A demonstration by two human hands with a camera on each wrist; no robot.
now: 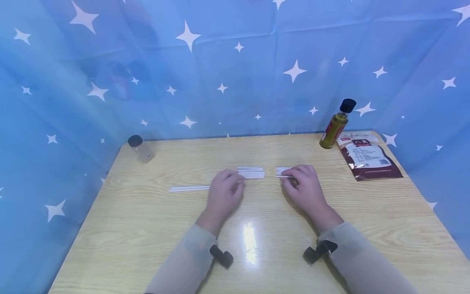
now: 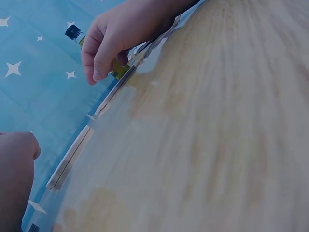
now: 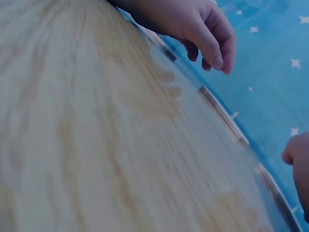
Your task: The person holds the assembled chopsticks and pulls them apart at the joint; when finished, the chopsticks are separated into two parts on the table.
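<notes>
Thin white sticks lie on the table in separate groups: a middle bundle [image 1: 253,173], a right bundle [image 1: 279,172] and a left pair [image 1: 189,188]. My left hand [image 1: 224,192] is between the left pair and the middle bundle, fingertips at that bundle's near left corner, covering part of the pair. Over the right bundle hovers my right hand [image 1: 302,185], its fingers loosely bent and hiding most of it. Across the table in the left wrist view, the right hand [image 2: 113,43] shows nothing between thumb and fingers. The left hand [image 3: 203,34] likewise looks loosely curled in the right wrist view.
A clear jar [image 1: 143,152] with a black lid stands at the back left. Back right are a green-yellow bottle [image 1: 333,130] with a black cap and a flat dark-red packet [image 1: 367,159]. A blue starry curtain [image 1: 227,69] hangs behind the wooden table [image 1: 147,228].
</notes>
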